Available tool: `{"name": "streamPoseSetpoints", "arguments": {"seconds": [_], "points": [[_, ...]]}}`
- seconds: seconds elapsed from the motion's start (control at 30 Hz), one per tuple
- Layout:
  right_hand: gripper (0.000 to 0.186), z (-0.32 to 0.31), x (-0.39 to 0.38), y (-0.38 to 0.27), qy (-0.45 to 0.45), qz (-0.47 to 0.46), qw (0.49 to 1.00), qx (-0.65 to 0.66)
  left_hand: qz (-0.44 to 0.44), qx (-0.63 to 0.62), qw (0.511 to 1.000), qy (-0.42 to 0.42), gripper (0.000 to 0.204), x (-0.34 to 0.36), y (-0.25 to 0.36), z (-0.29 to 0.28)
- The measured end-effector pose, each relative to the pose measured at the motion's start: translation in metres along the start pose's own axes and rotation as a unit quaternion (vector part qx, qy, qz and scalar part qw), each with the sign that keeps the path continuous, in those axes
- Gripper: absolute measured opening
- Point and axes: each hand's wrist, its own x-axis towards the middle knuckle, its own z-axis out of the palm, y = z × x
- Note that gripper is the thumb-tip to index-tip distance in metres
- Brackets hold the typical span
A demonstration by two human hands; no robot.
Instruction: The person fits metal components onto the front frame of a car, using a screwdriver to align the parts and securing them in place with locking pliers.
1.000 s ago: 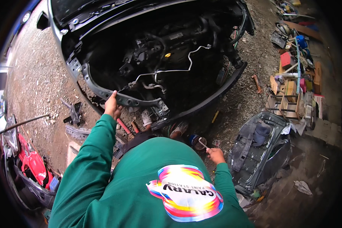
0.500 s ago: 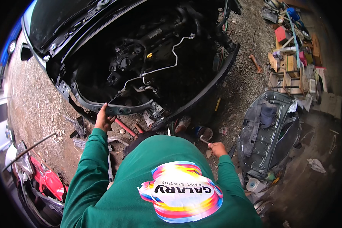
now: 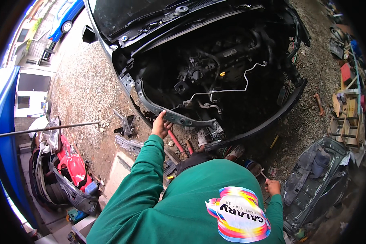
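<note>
Clamping the left hand (image 3: pixel 160 126) on a curved metal bar (image 3: pixel 190 122) at the edge of the engine bay (image 3: pixel 248 112), pinching from above and below, probably for steadying it. Closing the grip of the right hand (image 3: pixel 273 187) around a slim, pale tool (image 3: pixel 264 174), apparently keeping it well clear of the bar. Noticing the bar's smooth, dull, hole-pierced arc, a thin, bent, silvery pipe (image 3: pixel 228 91) beyond, and coarse, stony gravel (image 3: pixel 83 81) alongside.

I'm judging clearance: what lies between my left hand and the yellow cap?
In the head view: the curved bar your left hand grips, then the thin silver pipe.
</note>
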Motion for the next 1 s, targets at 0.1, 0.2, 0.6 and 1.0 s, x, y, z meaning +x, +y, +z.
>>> {"name": "streamPoseSetpoints", "arguments": {"seconds": [0.1,0.2,0.6,1.0], "points": [[0.037,0.002,-0.006,0.009,0.006,0.021,1.0,0.022,-0.002,-0.027,0.999,-0.021,0.052,0.006,0.01,0.002],[0.034,0.005,-0.011,0.016,-0.01,0.018,1.0,-0.002,-0.016,-0.02,0.999,0.019,0.045,0.011,0.014,0.02],[0.039,0.025,-0.045,0.01,0.0,-0.019,0.999,-0.03,-0.01,0.033,0.999,-0.014,0.041,0.023,0.006,0.0],[0.037,0.037,-0.033,-0.027,-0.019,-0.091,0.993,-0.073,0.02,0.428,0.903,0.017,0.033,-0.018,0.004,-0.076]]}}
